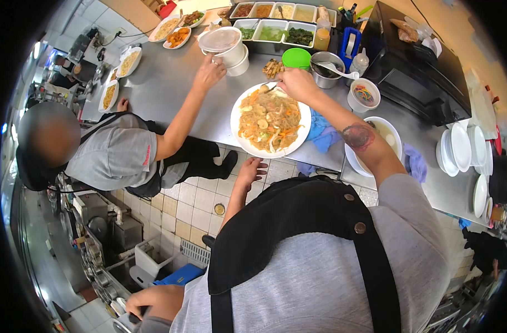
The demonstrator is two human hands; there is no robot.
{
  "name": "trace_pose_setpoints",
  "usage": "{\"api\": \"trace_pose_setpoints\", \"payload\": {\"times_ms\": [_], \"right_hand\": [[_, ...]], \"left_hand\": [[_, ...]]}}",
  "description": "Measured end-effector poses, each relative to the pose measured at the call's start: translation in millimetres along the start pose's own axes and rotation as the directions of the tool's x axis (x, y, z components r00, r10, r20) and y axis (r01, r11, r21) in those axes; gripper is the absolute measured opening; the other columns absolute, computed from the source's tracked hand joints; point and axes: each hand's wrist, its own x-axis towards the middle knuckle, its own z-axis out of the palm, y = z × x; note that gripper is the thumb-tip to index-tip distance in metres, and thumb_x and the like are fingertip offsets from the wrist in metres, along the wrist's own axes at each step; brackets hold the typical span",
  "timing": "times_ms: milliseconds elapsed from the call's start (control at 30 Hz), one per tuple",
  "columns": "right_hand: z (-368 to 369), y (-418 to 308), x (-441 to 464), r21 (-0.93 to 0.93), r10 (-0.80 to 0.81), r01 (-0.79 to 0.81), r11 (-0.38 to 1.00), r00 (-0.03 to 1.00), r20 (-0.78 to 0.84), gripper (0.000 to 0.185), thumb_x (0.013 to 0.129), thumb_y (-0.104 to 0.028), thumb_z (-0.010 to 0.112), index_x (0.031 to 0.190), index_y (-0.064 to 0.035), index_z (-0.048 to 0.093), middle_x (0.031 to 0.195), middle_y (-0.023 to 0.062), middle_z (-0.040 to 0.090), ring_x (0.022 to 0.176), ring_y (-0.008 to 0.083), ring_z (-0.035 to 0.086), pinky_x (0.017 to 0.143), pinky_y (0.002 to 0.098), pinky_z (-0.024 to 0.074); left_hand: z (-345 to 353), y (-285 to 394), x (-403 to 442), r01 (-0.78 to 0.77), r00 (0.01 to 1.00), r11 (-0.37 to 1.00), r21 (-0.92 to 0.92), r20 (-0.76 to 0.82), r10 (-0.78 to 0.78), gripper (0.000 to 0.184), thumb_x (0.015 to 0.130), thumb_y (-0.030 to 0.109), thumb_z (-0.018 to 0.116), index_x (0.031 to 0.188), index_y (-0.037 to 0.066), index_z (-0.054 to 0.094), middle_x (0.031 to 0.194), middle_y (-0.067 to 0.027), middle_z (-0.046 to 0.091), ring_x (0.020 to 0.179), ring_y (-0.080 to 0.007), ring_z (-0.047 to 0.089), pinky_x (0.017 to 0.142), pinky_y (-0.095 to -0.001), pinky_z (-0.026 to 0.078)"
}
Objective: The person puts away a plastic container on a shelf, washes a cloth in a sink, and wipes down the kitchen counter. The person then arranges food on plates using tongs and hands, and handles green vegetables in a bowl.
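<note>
A white plate [236, 129] heaped with glass noodles [270, 119], with carrot strips and mushroom-like pieces among them, is at the counter's front edge. At its upper rim, my right hand [296, 85] is closed in a pinch on a thin utensil [272, 87] that reaches into the noodles. Its kind is not clear. Just below the plate's lower rim is my left hand [251, 171], fingers apart and holding nothing; I cannot tell whether it touches the plate. A co-worker's hand [209, 71] is at a lidded white tub [220, 40] to the left.
Ingredient trays [271, 34] line the counter's back. A green lid [296, 57], a metal pot [324, 79] with a ladle and a tub of rubber bands [364, 95] stand right of the plate. Blue cloths [323, 132] lie nearby. The co-worker [114, 147] stands left. Filled dishes [129, 62] line the far left.
</note>
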Motion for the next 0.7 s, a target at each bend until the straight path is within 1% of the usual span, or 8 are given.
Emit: {"api": "trace_pose_setpoints", "payload": {"times_ms": [100, 200, 300, 400, 500, 633, 667, 700], "right_hand": [[19.3, 5.5, 2.0, -0.090, 0.043, -0.040, 0.995, 0.999, 0.030, 0.020, 0.078, -0.022, 0.063, 0.076, -0.0022, 0.065, 0.079, 0.0176, 0.063, 0.075, 0.0339, 0.063, 0.066, 0.0437, 0.0507], [36.2, 9.4, 4.4, -0.103, 0.054, -0.049, 0.993, 0.997, 0.050, 0.017, 0.078, -0.023, 0.064, 0.081, -0.0061, 0.065, 0.077, 0.0154, 0.063, 0.072, 0.0347, 0.062, 0.063, 0.0437, 0.0504], [35.3, 11.8, 3.7, -0.011, 0.007, -0.007, 1.000, 0.999, -0.038, 0.017, 0.078, -0.022, 0.063, 0.079, -0.0058, 0.066, 0.076, 0.0153, 0.063, 0.070, 0.0343, 0.062, 0.062, 0.0434, 0.0500], [15.9, 17.0, 4.2, 0.098, 0.115, -0.111, 0.989, 0.993, -0.034, 0.020, 0.076, -0.024, 0.064, 0.078, -0.0047, 0.067, 0.073, 0.0158, 0.064, 0.072, 0.0315, 0.063, 0.065, 0.0418, 0.0501], [-22.8, 13.7, -3.8, 0.187, 0.122, -0.113, 0.976, 0.992, -0.038, 0.019, 0.076, -0.025, 0.064, 0.082, -0.0079, 0.069, 0.072, 0.0139, 0.065, 0.069, 0.0297, 0.063, 0.064, 0.0404, 0.0499], [-69.8, -15.3, -23.2, 0.158, 0.088, -0.122, 0.980, 0.974, 0.208, 0.020, 0.075, -0.026, 0.065, 0.084, -0.0097, 0.071, 0.074, 0.0141, 0.066, 0.067, 0.0299, 0.063, 0.065, 0.0386, 0.0503], [-57.7, -13.2, -26.9, 0.126, 0.045, -0.072, 0.989, 0.977, 0.206, 0.020, 0.074, -0.024, 0.065, 0.085, -0.0083, 0.070, 0.074, 0.0160, 0.065, 0.069, 0.0312, 0.063, 0.067, 0.0395, 0.0506], [-50.0, -15.4, -30.2, 0.110, 0.062, -0.086, 0.990, 0.976, 0.209, 0.021, 0.074, -0.024, 0.065, 0.085, -0.0075, 0.070, 0.075, 0.0161, 0.065, 0.070, 0.0312, 0.063, 0.067, 0.0393, 0.0505]], "left_hand": [[1.6, -0.1, 3.6, -0.016, 1.000, 1.000, 0.001, 0.014, 0.016, 0.030, 0.091, 0.031, 0.046, 0.108, 0.007, 0.052, 0.096, -0.0065, 0.064, 0.074, -0.0152, 0.059, 0.063, -0.0289, 0.044], [1.6, -0.3, 4.6, -0.020, 1.000, 1.000, 0.003, 0.021, 0.020, 0.030, 0.091, 0.031, 0.046, 0.108, 0.007, 0.052, 0.097, -0.0065, 0.064, 0.075, -0.0154, 0.059, 0.063, -0.0288, 0.044], [1.0, -1.8, 4.2, -0.021, 1.000, 1.000, 0.011, 0.015, 0.021, 0.030, 0.091, 0.031, 0.046, 0.108, 0.008, 0.052, 0.097, -0.0069, 0.064, 0.075, -0.0155, 0.059, 0.063, -0.0287, 0.044], [-0.4, -2.1, 4.8, -0.018, 1.000, 1.000, 0.000, 0.013, 0.018, 0.029, 0.091, 0.031, 0.046, 0.107, 0.008, 0.052, 0.097, -0.0069, 0.064, 0.076, -0.0156, 0.060, 0.063, -0.0287, 0.044], [-1.5, -3.6, 6.8, -0.015, 1.000, 1.000, -0.007, 0.010, 0.015, 0.028, 0.091, 0.030, 0.046, 0.107, 0.008, 0.052, 0.097, -0.0066, 0.064, 0.076, -0.0156, 0.060, 0.063, -0.0289, 0.044], [-4.3, -7.3, 10.8, -0.021, 0.999, 1.000, -0.006, 0.030, 0.021, 0.028, 0.091, 0.030, 0.046, 0.107, 0.008, 0.052, 0.097, -0.0065, 0.065, 0.077, -0.0158, 0.060, 0.065, -0.0295, 0.044], [-3.8, -6.4, 10.9, -0.018, 0.999, 1.000, 0.002, 0.033, 0.018, 0.028, 0.091, 0.030, 0.046, 0.107, 0.008, 0.052, 0.097, -0.0067, 0.064, 0.077, -0.0160, 0.060, 0.065, -0.0298, 0.044], [-3.4, -5.3, 11.8, -0.016, 0.999, 1.000, 0.010, 0.038, 0.016, 0.028, 0.091, 0.030, 0.045, 0.107, 0.008, 0.052, 0.097, -0.0068, 0.064, 0.077, -0.0162, 0.061, 0.066, -0.0302, 0.045]]}}
